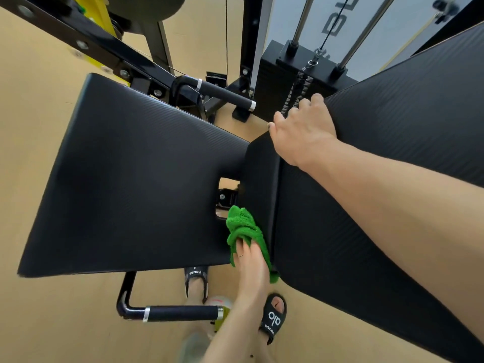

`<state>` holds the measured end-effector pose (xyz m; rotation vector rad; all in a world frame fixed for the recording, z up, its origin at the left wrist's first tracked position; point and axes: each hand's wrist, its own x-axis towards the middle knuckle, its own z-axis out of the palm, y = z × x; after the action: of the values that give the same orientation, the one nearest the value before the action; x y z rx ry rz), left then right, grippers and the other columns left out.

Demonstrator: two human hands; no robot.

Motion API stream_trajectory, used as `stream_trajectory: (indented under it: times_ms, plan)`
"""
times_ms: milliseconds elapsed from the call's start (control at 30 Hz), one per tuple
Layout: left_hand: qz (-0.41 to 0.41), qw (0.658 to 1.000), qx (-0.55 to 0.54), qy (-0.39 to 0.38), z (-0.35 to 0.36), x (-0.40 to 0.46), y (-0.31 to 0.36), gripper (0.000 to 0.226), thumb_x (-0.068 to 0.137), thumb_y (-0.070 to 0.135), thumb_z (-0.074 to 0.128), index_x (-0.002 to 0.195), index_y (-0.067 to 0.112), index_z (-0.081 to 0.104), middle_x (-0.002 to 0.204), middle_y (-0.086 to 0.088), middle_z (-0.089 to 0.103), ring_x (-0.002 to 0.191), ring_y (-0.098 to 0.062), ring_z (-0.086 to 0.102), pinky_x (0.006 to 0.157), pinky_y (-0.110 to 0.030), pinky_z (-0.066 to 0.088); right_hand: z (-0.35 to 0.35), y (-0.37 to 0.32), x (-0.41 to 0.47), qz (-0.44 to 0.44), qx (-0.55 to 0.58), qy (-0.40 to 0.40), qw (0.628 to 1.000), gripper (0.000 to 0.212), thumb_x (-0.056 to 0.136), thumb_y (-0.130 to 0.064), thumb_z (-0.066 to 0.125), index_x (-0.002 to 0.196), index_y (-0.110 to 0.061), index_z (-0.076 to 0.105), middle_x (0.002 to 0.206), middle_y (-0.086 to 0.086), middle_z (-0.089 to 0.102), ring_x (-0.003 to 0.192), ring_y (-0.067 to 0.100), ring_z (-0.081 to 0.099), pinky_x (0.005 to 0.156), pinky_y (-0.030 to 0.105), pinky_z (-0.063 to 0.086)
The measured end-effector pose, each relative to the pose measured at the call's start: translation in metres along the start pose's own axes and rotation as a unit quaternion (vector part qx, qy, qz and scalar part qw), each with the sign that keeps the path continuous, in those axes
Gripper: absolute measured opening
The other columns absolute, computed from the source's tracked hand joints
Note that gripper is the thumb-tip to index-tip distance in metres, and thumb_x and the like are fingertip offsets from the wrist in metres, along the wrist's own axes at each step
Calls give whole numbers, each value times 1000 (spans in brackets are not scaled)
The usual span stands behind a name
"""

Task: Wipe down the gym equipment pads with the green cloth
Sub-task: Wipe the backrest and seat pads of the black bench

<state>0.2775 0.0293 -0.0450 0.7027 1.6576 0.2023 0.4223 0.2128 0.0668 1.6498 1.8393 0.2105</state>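
Observation:
A black ribbed seat pad (125,179) fills the left and middle of the head view. A long black back pad (366,231) runs from the middle to the right. At the near end of the gap between the two pads sits the bunched green cloth (242,227), and my left hand (252,263) grips it and presses it against the back pad's lower end. My right hand (303,129) lies on the far edge of the back pad with its fingers curled over that edge.
A black weight stack (296,74) with chrome guide rods stands behind the pads. Black handles jut out at the far side (225,94) and the near side (180,313). Two feet in black slides (273,318) stand on the tan floor under the bench.

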Motion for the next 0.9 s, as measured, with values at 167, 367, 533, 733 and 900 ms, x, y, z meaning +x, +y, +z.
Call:
stream_trajectory:
  times_ms: [167,367,533,733,900]
  plan:
    - [129,990,61,6,6,24,23,61,91,46,18,147,24,29,160,-4,25,148,-24,21,121,-47,17,4,0,3,0,-4,2,1000,29,105,-35,38,115,-15,57,110,12,67,108,35,59,100,51,38]
    - [197,977,54,-61,21,98,134,49,105,13,19,150,-4,20,160,-20,17,149,-33,14,121,-46,14,6,-1,12,5,-5,-6,1000,35,106,-32,31,119,-15,59,117,11,67,111,36,57,105,53,35]
    - [276,948,142,-73,19,94,143,63,96,37,19,153,11,21,161,-13,18,150,-28,14,122,-45,14,7,-4,16,13,-1,-10,1000,35,106,-35,36,115,-16,64,112,8,68,109,35,58,103,54,35]
    - [253,952,113,-130,-11,3,33,53,104,40,22,153,32,2,155,32,0,145,9,-2,119,-19,2,-1,-1,8,-7,-2,-24,1000,32,105,-33,38,122,-18,61,115,11,67,112,38,57,106,57,34]
    - [187,976,51,-100,-10,-24,-3,60,99,54,22,153,38,1,161,24,1,146,7,-1,124,-34,4,-1,-1,6,-14,-8,-19,1000,27,102,-33,46,118,-17,59,109,12,67,108,38,58,102,56,36]
